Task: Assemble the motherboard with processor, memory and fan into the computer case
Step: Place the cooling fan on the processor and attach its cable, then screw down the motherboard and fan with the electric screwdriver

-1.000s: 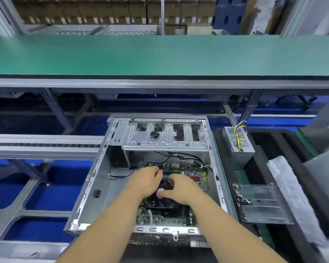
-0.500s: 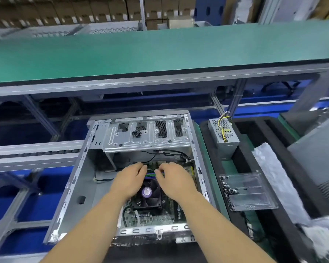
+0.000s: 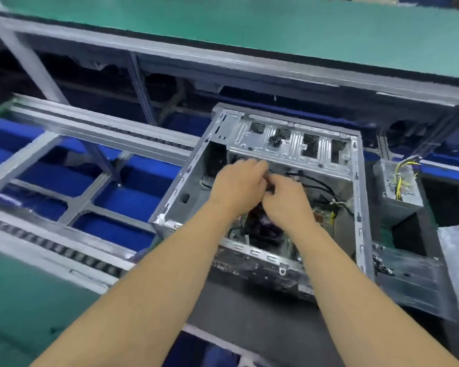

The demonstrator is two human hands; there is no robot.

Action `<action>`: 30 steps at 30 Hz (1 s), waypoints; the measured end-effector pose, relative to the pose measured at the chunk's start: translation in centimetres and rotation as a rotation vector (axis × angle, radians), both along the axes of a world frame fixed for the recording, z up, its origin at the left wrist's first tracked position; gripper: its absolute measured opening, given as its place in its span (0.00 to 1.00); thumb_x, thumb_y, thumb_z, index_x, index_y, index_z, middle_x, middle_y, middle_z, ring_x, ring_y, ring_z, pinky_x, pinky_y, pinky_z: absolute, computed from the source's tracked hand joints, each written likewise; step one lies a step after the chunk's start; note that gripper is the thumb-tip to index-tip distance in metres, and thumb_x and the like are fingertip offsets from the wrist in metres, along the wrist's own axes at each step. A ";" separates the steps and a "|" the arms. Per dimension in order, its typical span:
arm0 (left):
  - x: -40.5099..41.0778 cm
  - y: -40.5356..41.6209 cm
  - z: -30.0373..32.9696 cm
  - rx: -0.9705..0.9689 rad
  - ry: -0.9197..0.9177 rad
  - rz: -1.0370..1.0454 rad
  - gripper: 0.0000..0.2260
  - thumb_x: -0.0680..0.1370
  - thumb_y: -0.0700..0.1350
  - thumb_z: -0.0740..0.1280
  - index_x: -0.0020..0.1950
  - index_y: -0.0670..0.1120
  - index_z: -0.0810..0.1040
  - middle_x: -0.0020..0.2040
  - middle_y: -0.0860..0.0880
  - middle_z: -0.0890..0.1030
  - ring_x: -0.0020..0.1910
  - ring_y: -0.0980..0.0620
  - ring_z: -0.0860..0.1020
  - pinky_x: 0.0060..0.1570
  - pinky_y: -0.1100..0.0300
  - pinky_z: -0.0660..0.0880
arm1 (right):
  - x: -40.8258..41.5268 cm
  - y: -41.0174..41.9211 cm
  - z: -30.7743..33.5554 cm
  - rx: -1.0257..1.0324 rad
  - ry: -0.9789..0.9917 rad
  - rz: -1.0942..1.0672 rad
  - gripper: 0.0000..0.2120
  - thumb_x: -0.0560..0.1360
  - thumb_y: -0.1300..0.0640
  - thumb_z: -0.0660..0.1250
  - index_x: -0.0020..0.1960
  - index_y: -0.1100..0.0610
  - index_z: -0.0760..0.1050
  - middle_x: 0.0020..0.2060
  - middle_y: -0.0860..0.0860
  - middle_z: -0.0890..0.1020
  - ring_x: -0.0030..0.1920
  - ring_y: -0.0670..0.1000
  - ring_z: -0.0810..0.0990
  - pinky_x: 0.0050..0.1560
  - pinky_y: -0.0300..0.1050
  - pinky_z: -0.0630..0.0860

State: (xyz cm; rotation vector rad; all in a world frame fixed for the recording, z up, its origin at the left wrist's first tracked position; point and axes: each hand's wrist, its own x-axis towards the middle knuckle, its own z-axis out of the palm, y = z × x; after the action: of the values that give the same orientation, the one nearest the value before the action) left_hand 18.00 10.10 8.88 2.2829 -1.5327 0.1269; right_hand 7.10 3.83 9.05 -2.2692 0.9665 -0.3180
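Motherboard (image 3: 321, 217) sits in case (image 3: 182, 186); L hand (image 3: 239, 185) & R hand (image 3: 285, 201) curl together over its far edge, pinching sth dark, too blurred to name. Risk: snagging cables (image 3: 316, 184).

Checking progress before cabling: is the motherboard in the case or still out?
In. The motherboard lies on the floor of the open case, showing beneath both hands; whether it is screwed down, cannot tell.
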 end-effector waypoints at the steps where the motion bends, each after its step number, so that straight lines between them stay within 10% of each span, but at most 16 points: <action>1: 0.4 1.2 0.7 -0.031 -0.031 0.022 0.06 0.78 0.42 0.59 0.51 0.45 0.75 0.47 0.46 0.80 0.47 0.43 0.77 0.41 0.50 0.72 | 0.8 1.3 0.6 -0.022 -0.013 -0.001 0.10 0.75 0.65 0.59 0.51 0.57 0.77 0.43 0.52 0.80 0.43 0.56 0.77 0.41 0.51 0.75; 11: 7.5 23.3 -1.5 -0.465 0.128 0.609 0.10 0.74 0.42 0.57 0.49 0.41 0.75 0.43 0.44 0.77 0.43 0.42 0.73 0.42 0.44 0.71 | 10.8 22.0 -0.4 -0.477 -0.182 0.304 0.12 0.73 0.66 0.57 0.48 0.60 0.79 0.44 0.55 0.75 0.52 0.61 0.73 0.47 0.50 0.63; 16: 8.5 35.0 -7.9 -0.270 0.257 0.881 0.11 0.74 0.41 0.60 0.54 0.45 0.75 0.47 0.46 0.79 0.48 0.42 0.75 0.48 0.46 0.72 | 13.6 31.4 -6.7 -0.230 0.001 0.622 0.08 0.75 0.66 0.58 0.41 0.54 0.69 0.39 0.54 0.74 0.44 0.58 0.70 0.43 0.50 0.62; 30: 0.9 60.3 -21.1 0.223 0.321 1.788 0.23 0.77 0.42 0.65 0.72 0.51 0.65 0.68 0.43 0.69 0.62 0.39 0.69 0.56 0.46 0.66 | 13.5 52.0 -18.0 0.004 0.316 1.085 0.15 0.78 0.61 0.60 0.62 0.58 0.80 0.57 0.58 0.82 0.57 0.60 0.79 0.54 0.50 0.77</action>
State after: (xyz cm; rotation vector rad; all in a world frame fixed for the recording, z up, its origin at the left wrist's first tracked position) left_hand 18.87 70.42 -12.24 2.8239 0.9550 0.0338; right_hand 20.64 55.84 -9.00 -2.5105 -0.2276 0.5172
